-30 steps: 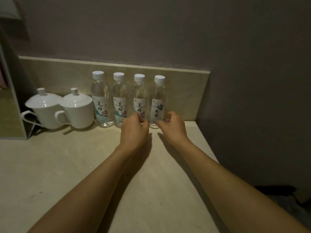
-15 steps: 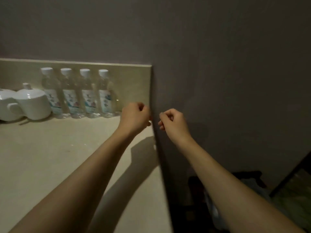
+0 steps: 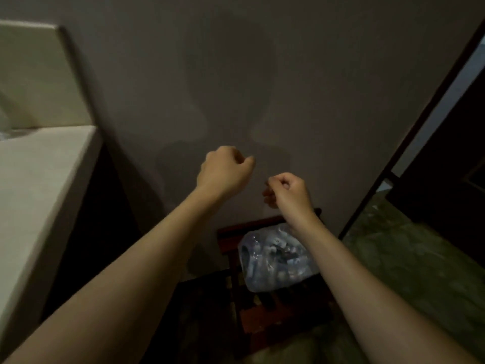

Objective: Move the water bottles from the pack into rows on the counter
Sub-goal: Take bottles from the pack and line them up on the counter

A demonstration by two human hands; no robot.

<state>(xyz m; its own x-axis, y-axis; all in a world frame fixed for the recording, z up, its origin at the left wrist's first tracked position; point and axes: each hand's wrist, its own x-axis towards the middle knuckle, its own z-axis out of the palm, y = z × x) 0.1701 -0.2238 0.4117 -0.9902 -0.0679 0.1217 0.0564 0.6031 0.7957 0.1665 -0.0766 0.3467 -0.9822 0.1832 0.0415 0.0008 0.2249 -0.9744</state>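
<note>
- The view is swinging right and down: the row of four bottles and the white lidded cups that were showing half a second ago are dropping out of sight, and only the tabletop [image 3: 39, 179] edge and its pale backsplash [image 3: 34, 74] are showing, far off to the left of both hands.
- The left hand [image 3: 223, 170] is hanging in mid-air in front of the grey wall [image 3: 236, 74], its grip curled together on nothing.
- The right hand [image 3: 288, 190] is sitting just beside it, a touch lower and to its right, fingers also curled in with nothing between them.
- Both hands are keeping much the same loose-fist shape they had half a second ago, but they are now clear of the tabletop corner they were hovering by.
- The pack of water bottles [image 3: 275, 258] is coming into full view: a crumpled clear plastic wrap with blurred bottle shapes inside, lying directly below the right hand and partly behind that forearm.
- The pack is resting on a dark reddish wooden stand [image 3: 236, 271], low down, well below both hands.
- A dark frame edge [image 3: 409, 132] is slanting down to the right of the right hand, with mottled green floor [image 3: 406, 258] beneath it.
- Neither hand is touching the pack.
</note>
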